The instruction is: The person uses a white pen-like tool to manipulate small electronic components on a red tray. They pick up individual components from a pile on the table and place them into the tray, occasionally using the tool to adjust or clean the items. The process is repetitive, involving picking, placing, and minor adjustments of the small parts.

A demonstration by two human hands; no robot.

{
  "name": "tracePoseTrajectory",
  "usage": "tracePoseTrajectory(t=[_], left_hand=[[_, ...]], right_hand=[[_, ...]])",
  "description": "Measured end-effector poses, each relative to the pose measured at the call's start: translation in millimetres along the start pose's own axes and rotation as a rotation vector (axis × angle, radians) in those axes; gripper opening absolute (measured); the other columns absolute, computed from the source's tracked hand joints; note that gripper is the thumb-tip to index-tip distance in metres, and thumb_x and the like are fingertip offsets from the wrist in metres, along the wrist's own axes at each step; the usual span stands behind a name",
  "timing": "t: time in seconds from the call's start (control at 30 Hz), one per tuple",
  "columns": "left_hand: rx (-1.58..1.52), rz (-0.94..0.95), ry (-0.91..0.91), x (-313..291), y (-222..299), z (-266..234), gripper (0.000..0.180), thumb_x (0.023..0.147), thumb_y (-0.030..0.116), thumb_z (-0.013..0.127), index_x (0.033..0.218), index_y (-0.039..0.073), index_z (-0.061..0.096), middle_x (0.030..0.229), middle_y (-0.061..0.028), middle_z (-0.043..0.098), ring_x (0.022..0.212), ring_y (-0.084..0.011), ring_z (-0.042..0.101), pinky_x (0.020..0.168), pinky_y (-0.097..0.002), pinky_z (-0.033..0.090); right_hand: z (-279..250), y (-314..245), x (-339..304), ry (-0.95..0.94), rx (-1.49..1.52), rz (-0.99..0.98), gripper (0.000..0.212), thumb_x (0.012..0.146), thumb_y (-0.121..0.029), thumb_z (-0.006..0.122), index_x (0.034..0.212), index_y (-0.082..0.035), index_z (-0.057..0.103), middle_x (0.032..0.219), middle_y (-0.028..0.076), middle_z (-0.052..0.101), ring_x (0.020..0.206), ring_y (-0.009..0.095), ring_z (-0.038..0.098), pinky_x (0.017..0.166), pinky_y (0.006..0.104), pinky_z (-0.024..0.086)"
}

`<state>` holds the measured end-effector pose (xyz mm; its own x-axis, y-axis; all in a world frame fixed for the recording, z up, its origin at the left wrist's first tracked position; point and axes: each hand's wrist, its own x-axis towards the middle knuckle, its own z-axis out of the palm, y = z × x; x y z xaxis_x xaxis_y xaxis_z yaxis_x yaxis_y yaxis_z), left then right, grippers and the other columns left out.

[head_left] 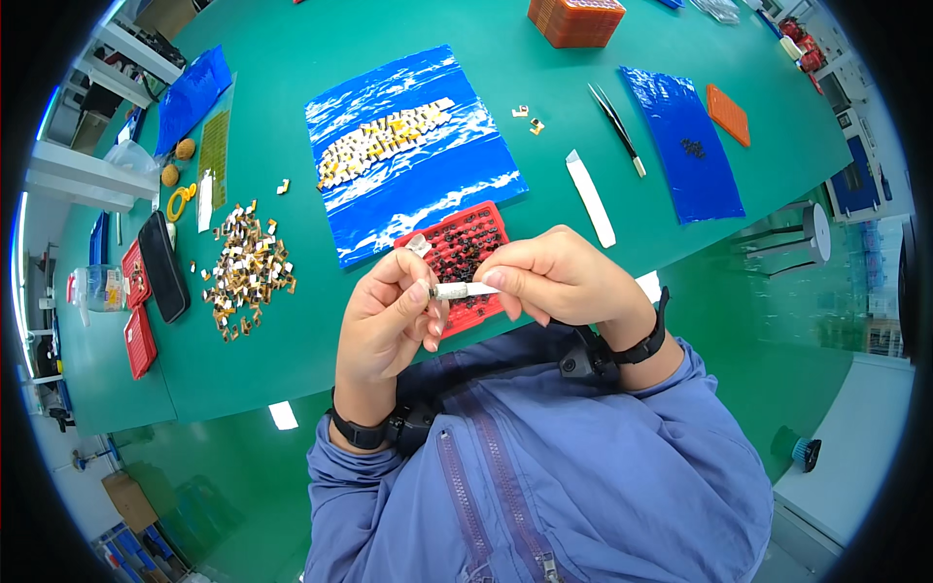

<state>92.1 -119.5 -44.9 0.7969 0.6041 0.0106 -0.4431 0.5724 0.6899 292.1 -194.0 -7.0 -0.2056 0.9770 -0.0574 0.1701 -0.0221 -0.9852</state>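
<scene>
Over a red tray (486,225) with many small black parts, both hands meet at chest height. My right hand (559,277) is closed on a narrow white strip (471,290), its worn greyish end pointing left. My left hand (389,316) is pinched at that end, around a tiny dark piece that I cannot make out. A small pale translucent piece (419,245) lies at the tray's upper left corner. Beyond the tray, a blue sheet (408,219) bears rows of small white and gold parts (384,141). Left of my hands is a loose pile of similar parts (248,267).
To the right lie a white pointed strip (591,199), tweezers (617,129), a blue sheet (680,146) with black bits and an orange tray (728,115). Stacked orange trays (575,21) stand at the back. A black case (163,266) and yellow scissors (178,203) are left.
</scene>
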Motion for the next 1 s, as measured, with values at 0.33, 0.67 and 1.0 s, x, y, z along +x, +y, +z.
tracePoseTrajectory(t=[0.33, 0.67, 1.0], left_hand=[[0.024, -0.014, -0.002, 0, 0, 1, 0.010, 0.091, 0.010, 0.049, 0.089, 0.001, 0.046, 0.072, -0.0069, 0.052, 0.061, -0.0127, 0.056, 0.046, -0.0203, 0.048], [0.034, -0.022, 0.016, 1, -1, 2, 0.011, 0.091, 0.011, 0.050, 0.088, 0.001, 0.046, 0.071, -0.0063, 0.050, 0.060, -0.0123, 0.055, 0.045, -0.0199, 0.047], [-0.005, -0.028, 0.020, 1, -1, 1, 0.012, 0.091, 0.010, 0.049, 0.088, 0.000, 0.045, 0.071, -0.0063, 0.051, 0.060, -0.0116, 0.055, 0.045, -0.0185, 0.048]], right_hand=[[0, 2, 0, 0.036, -0.025, 0.054, 0.006, 0.083, -0.009, 0.060, 0.083, -0.003, 0.061, 0.060, 0.003, 0.056, 0.052, 0.008, 0.050, 0.048, 0.0241, 0.038], [0, 10, 2, 0.161, -0.093, -0.181, 0.006, 0.081, -0.008, 0.061, 0.082, -0.002, 0.063, 0.061, 0.005, 0.056, 0.051, 0.009, 0.048, 0.048, 0.0252, 0.038], [3, 15, 4, 0.202, -0.186, -0.299, 0.008, 0.081, -0.012, 0.061, 0.082, -0.004, 0.064, 0.060, 0.005, 0.057, 0.051, 0.013, 0.052, 0.048, 0.0272, 0.039]])
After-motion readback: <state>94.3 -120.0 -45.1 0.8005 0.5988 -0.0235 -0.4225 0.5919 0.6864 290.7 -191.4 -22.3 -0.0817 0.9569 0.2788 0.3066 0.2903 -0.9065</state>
